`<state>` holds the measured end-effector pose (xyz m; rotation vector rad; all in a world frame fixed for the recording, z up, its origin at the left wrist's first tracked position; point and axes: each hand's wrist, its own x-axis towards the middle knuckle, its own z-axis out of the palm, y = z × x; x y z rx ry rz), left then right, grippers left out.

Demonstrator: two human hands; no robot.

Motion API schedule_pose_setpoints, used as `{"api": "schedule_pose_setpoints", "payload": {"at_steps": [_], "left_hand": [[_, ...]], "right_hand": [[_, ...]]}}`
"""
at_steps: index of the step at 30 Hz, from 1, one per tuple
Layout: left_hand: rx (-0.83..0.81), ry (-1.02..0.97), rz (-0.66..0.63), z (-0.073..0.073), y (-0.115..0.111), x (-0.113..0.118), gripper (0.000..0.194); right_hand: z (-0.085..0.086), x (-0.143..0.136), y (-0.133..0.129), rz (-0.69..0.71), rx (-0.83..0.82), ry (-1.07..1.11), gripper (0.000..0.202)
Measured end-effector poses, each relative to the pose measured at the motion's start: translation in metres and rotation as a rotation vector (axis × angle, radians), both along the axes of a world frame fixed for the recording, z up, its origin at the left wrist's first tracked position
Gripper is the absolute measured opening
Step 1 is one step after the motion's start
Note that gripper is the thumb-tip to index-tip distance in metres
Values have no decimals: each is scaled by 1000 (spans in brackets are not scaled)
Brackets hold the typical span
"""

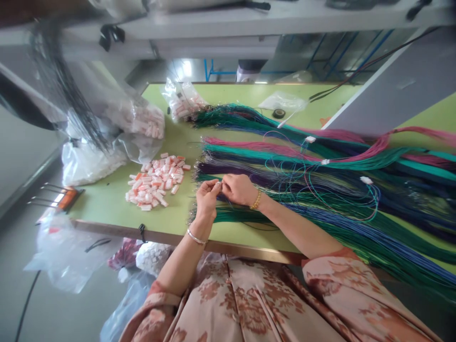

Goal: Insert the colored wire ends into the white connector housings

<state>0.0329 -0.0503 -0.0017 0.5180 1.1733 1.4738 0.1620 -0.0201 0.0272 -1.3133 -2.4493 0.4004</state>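
My left hand point(207, 199) is closed in a pinch on a small white piece, probably a connector point(218, 184), at the near side of the wire bundles. Right beside it, almost touching, my right hand point(238, 189) has its fingers pressed together; what they hold is too small to make out. Under and beyond both hands lie long bundles of green wires point(320, 202), purple wires point(245, 172) and pink wires point(245, 146), their metal-tipped ends to the left. A loose pile of white and orange connectors point(156, 183) sits left of my hands.
Bags of connectors point(183, 99) stand at the back left of the green table point(117, 202). White connectors with wires attached point(366, 180) lie on the bundles. A black tape roll point(278, 113) is behind them. An orange pronged holder point(67, 198) sits at the left edge, below a shelf point(213, 26).
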Motion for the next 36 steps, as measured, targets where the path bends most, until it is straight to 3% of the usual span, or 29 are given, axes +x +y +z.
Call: {"api": "schedule_pose_setpoints", "payload": {"at_steps": [4, 7, 9, 12, 16, 22, 26, 30, 36], "left_hand": [[-25, -83, -58, 10, 2, 0, 31], [3, -132, -70, 20, 8, 2, 29], [19, -141, -80, 24, 13, 3, 28], [-4, -166, -90, 21, 20, 5, 26], [-36, -200, -108, 12, 22, 4, 27], [-27, -216, -125, 11, 21, 0, 30], [-33, -220, -120, 12, 21, 0, 30], [-26, -211, -132, 13, 21, 0, 30], [-21, -222, -132, 9, 22, 0, 30]], "right_hand": [[11, 13, 11, 87, -80, 141, 17], [22, 25, 45, 114, -169, 275, 23], [23, 28, 79, -7, -113, 334, 26], [12, 27, 131, -254, -94, 181, 19], [-11, 17, 171, -342, -149, 20, 19], [-19, 12, 177, -288, -116, -104, 19], [-12, 22, 181, -240, -63, -199, 26], [4, 26, 187, -291, -136, -315, 24], [19, -15, 178, -140, -149, -185, 23]]}}
